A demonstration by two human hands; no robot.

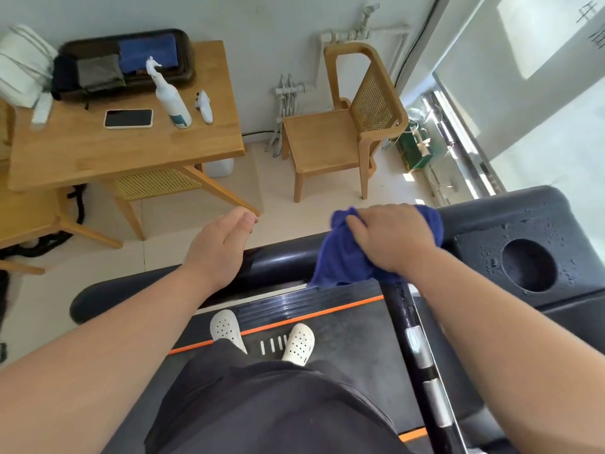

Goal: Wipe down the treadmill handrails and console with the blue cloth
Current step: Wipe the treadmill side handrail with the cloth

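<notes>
Looking down from head height at a person standing on a black treadmill belt (343,332) edged with orange, wearing white perforated clogs (226,326). The right hand (389,239) lies knuckles up on a bunched, soft blue cloth (340,263). Its fingers curl over the fabric and grip it, pressing it onto the black padded handrail (278,257) just beside the console corner. The left hand (219,247) hovers over the same rail, further left, with fingers loosely curled and thumb against forefinger, holding nothing. Whether it touches the rail cannot be told.

To the right, the black plastic console (484,231) is beaded with water droplets around a round cup-holder recess (528,265). A slim black bar with silver grip plates (422,355) runs down beside the right forearm and also looks wet.

The step in hand appears to be wiping the rail. Done well, the cloth would wrap round the padding so the underside is reached too, and travel in long overlapping strokes towards the free end. The droplets suggest the console still needs wiping. A drier face of the cloth, pushed into the recess and along the slim bar, would likely lift the water rather than smear it.

Beyond the treadmill stands a pale wooden worktop (131,152) with a white spray bottle (172,96), a dark-screened phone (128,118) and a dark tray of folded cloths (127,57). A wooden cane-backed chair (343,132) sits near the wall.
</notes>
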